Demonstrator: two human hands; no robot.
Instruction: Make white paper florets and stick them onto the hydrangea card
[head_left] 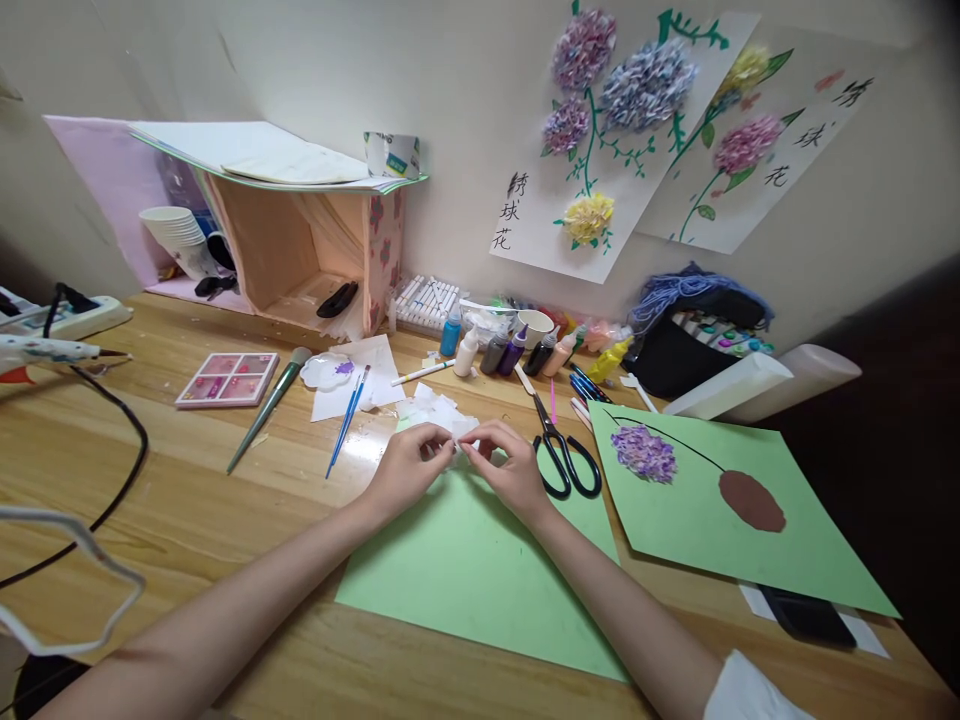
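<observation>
One glue gun [49,352] was noted at the far left of the wooden table [187,500], near a white power strip [82,318]. Next came a pink case with four panes [229,380], a thick green-handled brush [274,405] lying aslant, and a white palette [319,372] bearing purple paint. Two slim blue paintbrushes [346,425] lay side by side, partly on white paper.

At centre, the left hand [412,462] was pinching a small pale scrap [457,446] between thumb and fingertips, just in front of a heap of white paper pieces [435,408]. The scrap was held above the far part of a plain green sheet [480,580]; its exact form was too small to determine. The right hand [514,470] met the left at the scrap, likewise pinching it.

Beyond the hands stood a row of paint bottles [514,352]. Black-handled scissors [551,430] lay just beside the right hand. At right, a second green sheet [697,550] bore a purple flower head [643,454], a curved dark line and a brown oval [752,501]; a black phone [802,617] lay partly beneath it.
</observation>
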